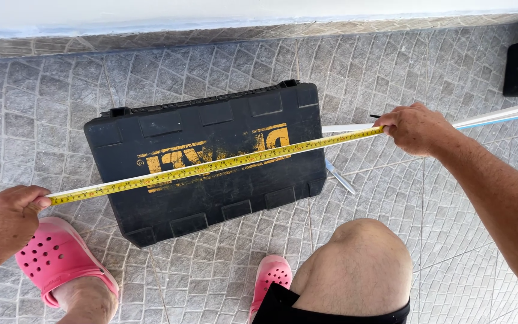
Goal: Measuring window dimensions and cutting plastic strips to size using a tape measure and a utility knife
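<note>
Across one tool case [211, 174], two hands [1, 219] [415, 127] stretch one tape [211, 167].

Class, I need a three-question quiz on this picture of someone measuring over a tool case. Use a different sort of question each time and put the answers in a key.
1. True or false: the yellow tape runs across the top of the black case.
2. Which hand holds the tape's end nearest the white strip? A) left hand B) right hand
3. Fill in: the clogs are ____ in colour.

Key
1. True.
2. B: the right hand pins the tape on the strip; the left hand holds the other end.
3. Pink.
</note>
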